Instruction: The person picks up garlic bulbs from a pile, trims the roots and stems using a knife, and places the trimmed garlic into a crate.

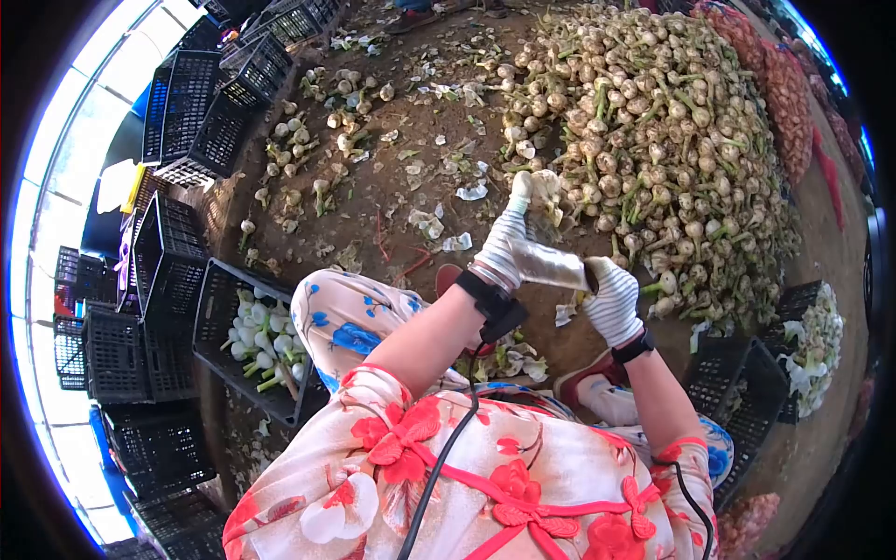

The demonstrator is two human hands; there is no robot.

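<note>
**Trimming garlic by the heap**

While the gloved left hand grasps a garlic bulb at its twelve o'clock, the right hand grips a blade. Best to cut away from the fingers. The heap lies at one o'clock.

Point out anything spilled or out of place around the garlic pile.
Papery garlic skins litter the dirt floor beside the garlic pile, and loose garlic bulbs lie scattered outside the black crate. The left hand holds a bulb; the right hand grips a knife.
</note>
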